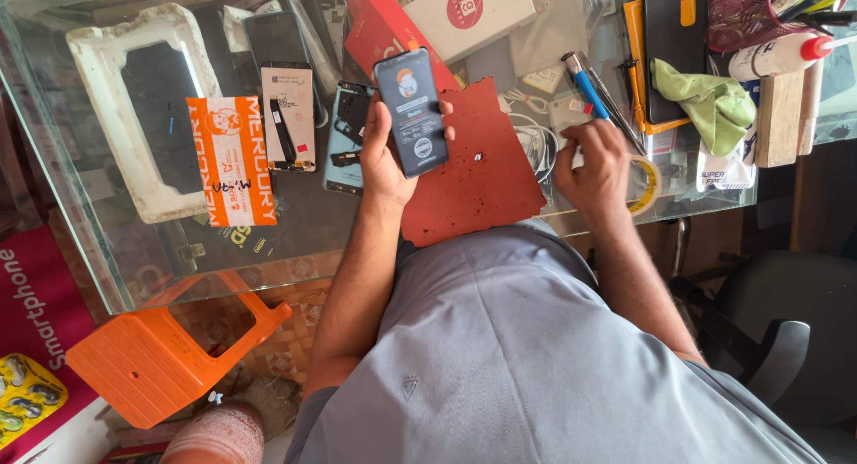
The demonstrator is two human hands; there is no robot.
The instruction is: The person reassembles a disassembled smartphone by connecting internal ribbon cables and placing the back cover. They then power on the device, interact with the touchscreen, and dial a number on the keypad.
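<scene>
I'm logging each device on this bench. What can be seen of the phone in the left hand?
The phone is a dark, slim slab with rounded corners, its screen lit and showing round graphics. The left hand grips its lower left edge, fingertips curling round the right side. It is held tilted above the red mat.

A phone repair workshop: glass counter (107, 277) strewn with phone parts (344, 134) and screwdrivers (589, 89).

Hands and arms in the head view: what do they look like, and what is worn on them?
Both hands, left hand and right hand, are bare: no gloves, rings or watch visible. Both forearms are uncovered to past the elbow. The grey short-sleeved shirt bears a small emblem on the chest.
</scene>
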